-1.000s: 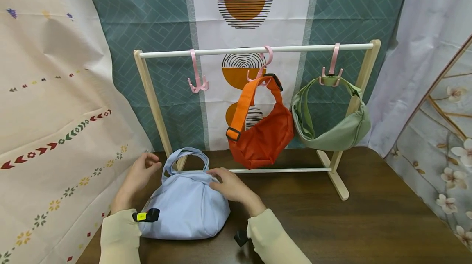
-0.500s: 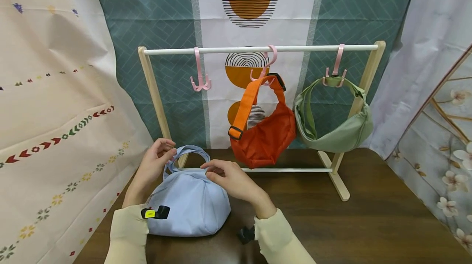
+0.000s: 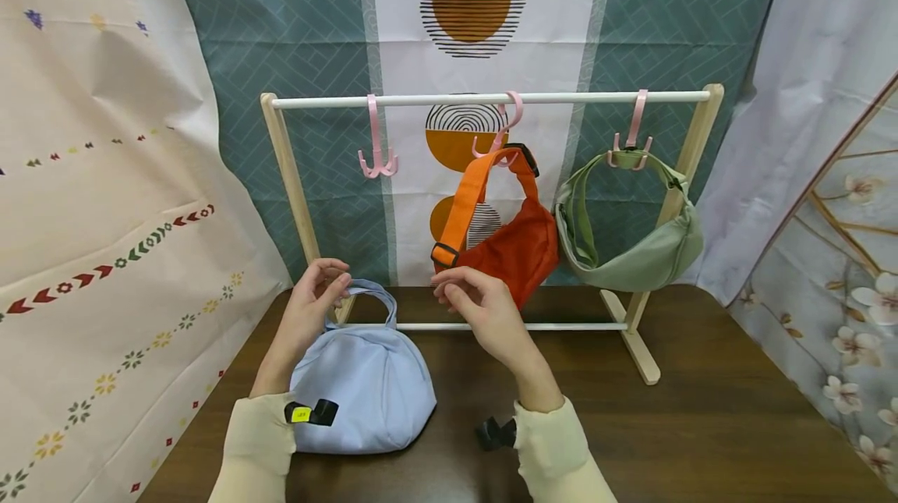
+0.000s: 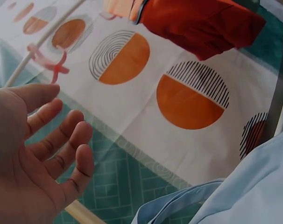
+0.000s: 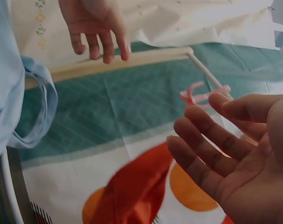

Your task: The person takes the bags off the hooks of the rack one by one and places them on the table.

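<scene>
A light blue handbag [image 3: 368, 390] stands upright on the brown table, its looped handles [image 3: 384, 301] raised. My left hand [image 3: 306, 312] is in the air by the handles at the bag's left, fingers loosely bent and holding nothing. To the bag's upper right, my right hand [image 3: 494, 321] hovers with relaxed fingers, overlapping the lower part of a red-orange waist bag [image 3: 515, 249] in the head view. Both wrist views show bare palms, the left hand [image 4: 48, 149] and the right hand [image 5: 230, 158] each apart from the blue bag.
A wooden rack with a white rail [image 3: 449, 100] stands behind the bag. One pink hook [image 3: 377, 152] hangs bare at the left; others carry the red-orange bag and a green waist bag [image 3: 634, 257]. Patterned cloths surround the table [image 3: 673, 425].
My right hand has moved away from the blue bag's top, to the right and up. My left hand has shifted right and up, closer to the handles. The blue bag stays standing.
</scene>
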`<state>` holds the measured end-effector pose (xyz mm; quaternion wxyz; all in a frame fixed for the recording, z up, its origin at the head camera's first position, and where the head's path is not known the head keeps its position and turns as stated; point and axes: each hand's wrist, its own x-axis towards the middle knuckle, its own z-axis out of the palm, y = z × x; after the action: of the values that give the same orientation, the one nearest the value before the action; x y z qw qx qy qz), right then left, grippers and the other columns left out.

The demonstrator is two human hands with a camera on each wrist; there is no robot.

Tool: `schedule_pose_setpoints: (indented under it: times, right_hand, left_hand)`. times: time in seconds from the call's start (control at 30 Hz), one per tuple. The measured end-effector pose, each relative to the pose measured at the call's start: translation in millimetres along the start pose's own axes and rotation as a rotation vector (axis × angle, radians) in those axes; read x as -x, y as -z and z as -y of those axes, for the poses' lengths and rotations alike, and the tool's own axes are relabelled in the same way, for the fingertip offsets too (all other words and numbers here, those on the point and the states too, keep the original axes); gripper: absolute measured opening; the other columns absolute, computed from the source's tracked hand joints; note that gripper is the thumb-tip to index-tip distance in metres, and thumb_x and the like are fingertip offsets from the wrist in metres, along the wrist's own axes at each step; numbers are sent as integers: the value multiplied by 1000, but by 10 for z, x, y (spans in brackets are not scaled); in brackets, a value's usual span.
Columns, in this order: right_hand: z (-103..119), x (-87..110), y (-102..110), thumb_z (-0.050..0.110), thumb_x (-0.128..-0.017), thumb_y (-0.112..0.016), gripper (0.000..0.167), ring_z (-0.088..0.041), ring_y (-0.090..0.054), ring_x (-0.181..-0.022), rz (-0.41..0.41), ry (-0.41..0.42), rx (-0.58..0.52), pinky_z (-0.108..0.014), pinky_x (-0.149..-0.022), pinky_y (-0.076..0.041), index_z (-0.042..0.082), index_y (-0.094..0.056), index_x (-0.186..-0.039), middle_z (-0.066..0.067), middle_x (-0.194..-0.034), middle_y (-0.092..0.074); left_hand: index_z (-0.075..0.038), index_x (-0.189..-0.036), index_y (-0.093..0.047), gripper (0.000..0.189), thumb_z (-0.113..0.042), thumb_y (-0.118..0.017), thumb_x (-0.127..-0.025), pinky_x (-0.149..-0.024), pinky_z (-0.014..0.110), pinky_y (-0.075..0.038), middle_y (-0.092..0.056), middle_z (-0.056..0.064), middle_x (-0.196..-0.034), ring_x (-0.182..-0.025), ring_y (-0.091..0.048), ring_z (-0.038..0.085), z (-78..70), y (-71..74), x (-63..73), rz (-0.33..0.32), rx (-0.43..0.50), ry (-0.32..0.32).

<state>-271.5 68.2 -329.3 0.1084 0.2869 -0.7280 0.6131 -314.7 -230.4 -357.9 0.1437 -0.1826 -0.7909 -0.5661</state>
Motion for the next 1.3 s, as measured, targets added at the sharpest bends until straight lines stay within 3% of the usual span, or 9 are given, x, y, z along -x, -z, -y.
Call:
schedule_pose_setpoints:
  times: [0.13,0.3,0.43,0.63,0.87,1.03,1.3]
  right_hand:
    - [0,14,105,8,-106,-59,21,-33,-67,-95,-62,5,-8,-33,-82,-59,-3,-71,-119,-17,-105,-70]
    - [9,15,180,8,-105,-59,20,-39,-65,-96,-113,13,-3,-38,-84,-59,-3,-71,-118,-22,-105,-70]
    - [44,11,233,9,-105,-60,20,-43,-65,-97,-134,17,1,-45,-84,-60,-1,-71,-118,-23,-107,-69]
    - [25,35,346,8,-105,-60,20,-47,-64,-98,-151,15,5,-44,-87,-59,-2,-70,-119,-27,-109,-67]
    - [38,1,545,8,-106,-58,23,-34,-65,-102,-188,49,89,-39,-91,-58,-5,-67,-122,-24,-112,-67]
    - [122,-28,746,6,-106,-58,24,-24,-63,-109,-218,91,136,-27,-95,-53,-5,-65,-126,-20,-119,-67]
    - [294,-122,1033,6,-106,-56,27,-21,-60,-117,-208,141,238,-24,-101,-47,-2,-64,-131,-14,-130,-65]
  left_hand:
    - [-1,-136,-50,33,-21,-54,-110,-84,21,-51,-57,22,-123,-102,-63,20,14,-42,5,11,0,-7]
    - [0,-135,-51,33,-22,-54,-110,-87,24,-52,-60,15,-119,-106,-62,23,-8,-80,-21,2,-2,-15]
    - [-3,-134,-53,32,-23,-55,-110,-87,25,-51,-62,14,-119,-105,-61,16,-47,-143,-59,4,-10,-32]
    - [-3,-134,-54,30,-18,-57,-108,-88,25,-46,-62,16,-122,-109,-58,24,-52,-245,-56,17,-14,-61]
    - [-5,-139,-54,34,-19,-56,-109,-95,25,-44,-55,13,-137,-123,-51,22,-58,-258,-27,32,3,-87]
    - [-6,-142,-52,36,-19,-55,-109,-95,24,-44,-53,12,-139,-124,-50,22,-47,-258,-41,35,17,-99]
    - [-5,-144,-50,38,-20,-55,-109,-101,42,-42,-54,13,-140,-126,-51,25,-66,-333,-31,59,19,-101]
